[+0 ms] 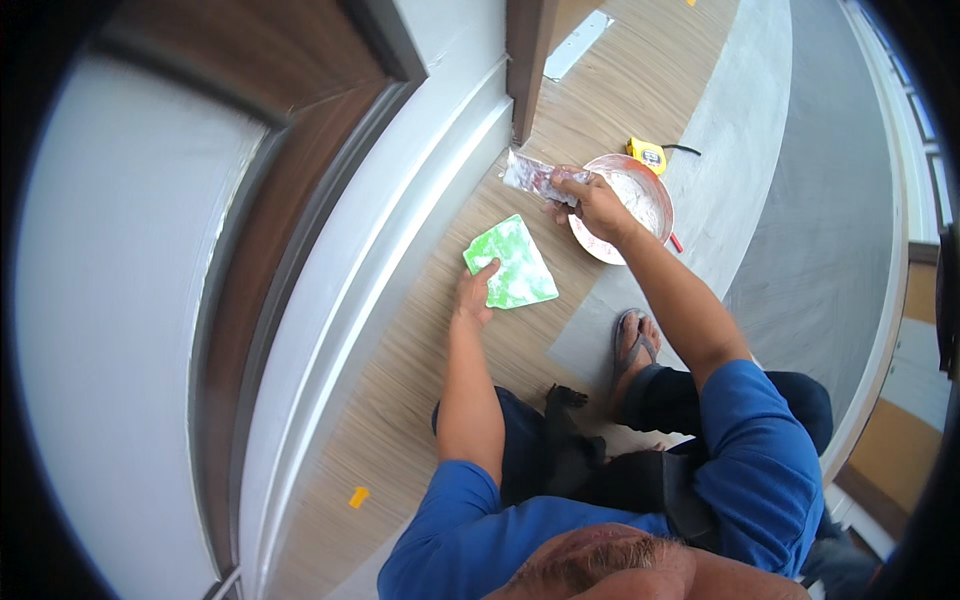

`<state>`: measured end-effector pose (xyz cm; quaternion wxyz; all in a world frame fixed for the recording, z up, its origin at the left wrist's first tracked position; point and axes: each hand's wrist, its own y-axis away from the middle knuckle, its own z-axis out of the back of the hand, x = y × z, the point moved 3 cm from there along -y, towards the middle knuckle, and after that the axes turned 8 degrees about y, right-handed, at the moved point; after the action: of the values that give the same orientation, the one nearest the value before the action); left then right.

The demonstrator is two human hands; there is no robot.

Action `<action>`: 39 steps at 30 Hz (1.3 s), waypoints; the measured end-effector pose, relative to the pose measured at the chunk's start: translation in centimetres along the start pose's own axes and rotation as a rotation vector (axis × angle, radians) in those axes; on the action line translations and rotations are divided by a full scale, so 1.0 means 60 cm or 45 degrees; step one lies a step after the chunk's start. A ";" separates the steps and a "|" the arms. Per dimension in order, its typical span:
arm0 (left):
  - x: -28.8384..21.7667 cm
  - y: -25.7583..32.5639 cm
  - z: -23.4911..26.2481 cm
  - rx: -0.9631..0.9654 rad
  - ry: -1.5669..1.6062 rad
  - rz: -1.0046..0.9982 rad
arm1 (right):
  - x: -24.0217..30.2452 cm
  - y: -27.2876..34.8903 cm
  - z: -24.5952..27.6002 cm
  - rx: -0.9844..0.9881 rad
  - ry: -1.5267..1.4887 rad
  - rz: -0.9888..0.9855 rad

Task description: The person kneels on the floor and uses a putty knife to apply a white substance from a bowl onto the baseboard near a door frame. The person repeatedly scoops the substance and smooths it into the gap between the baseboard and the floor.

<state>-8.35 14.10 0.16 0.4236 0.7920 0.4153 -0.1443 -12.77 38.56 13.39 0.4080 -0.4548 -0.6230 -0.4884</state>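
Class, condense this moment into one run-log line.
left hand: holds white-smeared green board | right hand: holds smeared flat piece | bowl: white material inside | yellow tape measure: beside bowl

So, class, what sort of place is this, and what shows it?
Probably an indoor spot under repair: a bowl of white stuff, a yellow tape measure, and a green board smeared white in the left hand.

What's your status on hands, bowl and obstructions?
Left hand gripping smeared green board; right hand holding white-smeared flat piece. Bowl on floor, white material inside. Yellow tape measure close beside bowl.
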 end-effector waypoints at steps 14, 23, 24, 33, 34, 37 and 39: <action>0.012 -0.023 0.021 0.083 -0.009 0.121 | -0.079 -0.089 -0.150 -0.867 0.498 0.755; 0.014 -0.025 0.021 0.080 -0.033 0.169 | -0.105 -0.129 -0.183 -1.050 0.731 0.812; 0.014 -0.026 0.025 0.082 -0.035 0.171 | -0.103 -0.130 -0.188 -1.060 0.752 0.832; 0.013 -0.028 0.030 0.097 -0.050 0.209 | -0.104 -0.151 -0.202 -1.025 0.688 0.813; 0.013 -0.029 0.033 0.080 -0.057 0.212 | -0.104 -0.153 -0.205 -1.031 0.689 0.808; 0.014 -0.031 0.031 0.065 -0.061 0.231 | -0.108 -0.158 -0.207 -1.054 0.724 0.783; 0.013 -0.030 0.031 0.089 -0.037 0.247 | -0.108 -0.163 -0.211 -1.071 0.700 0.790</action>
<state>-9.04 13.60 -2.39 0.4136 0.8406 0.3253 -0.1285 -19.74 23.99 7.27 0.4631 -0.5951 -0.0850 -0.6512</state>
